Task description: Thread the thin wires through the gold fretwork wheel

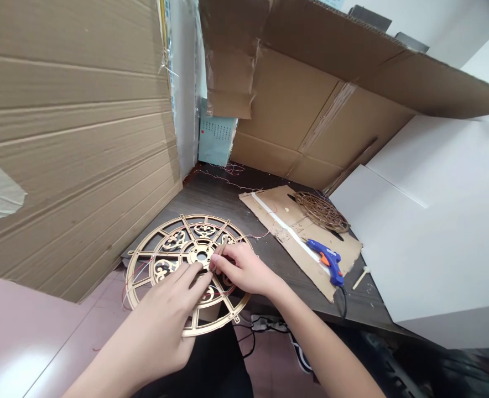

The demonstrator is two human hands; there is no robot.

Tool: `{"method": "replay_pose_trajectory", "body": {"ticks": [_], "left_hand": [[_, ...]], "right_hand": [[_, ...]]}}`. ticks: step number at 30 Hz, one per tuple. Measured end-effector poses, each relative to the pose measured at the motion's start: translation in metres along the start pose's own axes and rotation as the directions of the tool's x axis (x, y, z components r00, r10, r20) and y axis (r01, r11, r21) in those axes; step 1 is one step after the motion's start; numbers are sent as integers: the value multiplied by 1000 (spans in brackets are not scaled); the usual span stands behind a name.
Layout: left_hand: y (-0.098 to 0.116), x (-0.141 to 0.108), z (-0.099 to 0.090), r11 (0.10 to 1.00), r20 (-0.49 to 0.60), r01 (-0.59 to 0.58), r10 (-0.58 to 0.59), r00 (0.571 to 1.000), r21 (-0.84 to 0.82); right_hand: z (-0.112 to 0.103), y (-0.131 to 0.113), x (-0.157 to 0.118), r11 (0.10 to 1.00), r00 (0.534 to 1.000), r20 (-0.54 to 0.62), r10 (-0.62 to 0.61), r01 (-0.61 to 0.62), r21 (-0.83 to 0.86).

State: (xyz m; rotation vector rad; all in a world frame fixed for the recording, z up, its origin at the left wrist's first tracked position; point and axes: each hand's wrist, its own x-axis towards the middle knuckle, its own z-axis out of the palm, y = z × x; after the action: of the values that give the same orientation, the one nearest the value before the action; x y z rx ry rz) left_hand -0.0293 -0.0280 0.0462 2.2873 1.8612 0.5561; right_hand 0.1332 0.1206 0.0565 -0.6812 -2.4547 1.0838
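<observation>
Left hand: I am resting the fingers of the left hand (164,309) on the golden wheel frame (147,255), close to its hub (193,255); the thumb is hidden, so I cannot tell whether it is gripping from below.
Right hand: I am pinching a thin brown strip (223,247) between thumb and fingers of the right hand (244,268), just beside the hub.
Golden wheel frame: it is lying flat-side up at the near edge of the counter (228,194), its near part reaching past that edge.
Handling: I am judging that the frame wants steady pressure from the left fingers near the hub, since the overhang could be tipping it; the strip wants a light pinch and small, slow adjustments, clear of the thin scrollwork.
Red wires (265,236): they are running around the frame and off toward the cardboard sheet (306,279); sleeves and wrists should be passing without snagging them.
Glue gun (329,261): it is lying on the sheet, well apart from both hands.
Count: I am counting two hands, one golden frame, one pinched strip, one glue gun, one cardboard sheet, one brown openwork disc (321,211) and one pale stick (359,278); the wires are overlapping too much for counting.
</observation>
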Motion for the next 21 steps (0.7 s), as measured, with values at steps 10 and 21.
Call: {"method": "replay_pose_trajectory", "body": {"ticks": [10,21], "left_hand": [[-4,-5,2,999,-21,-27,27,999,27],[-7,-10,3,996,-54,-69,72,996,48]], "right_hand": [[-1,-1,1,999,998,54,-11,13,-40],[2,-1,-3,994,994,21,-110,110,-13]]}}
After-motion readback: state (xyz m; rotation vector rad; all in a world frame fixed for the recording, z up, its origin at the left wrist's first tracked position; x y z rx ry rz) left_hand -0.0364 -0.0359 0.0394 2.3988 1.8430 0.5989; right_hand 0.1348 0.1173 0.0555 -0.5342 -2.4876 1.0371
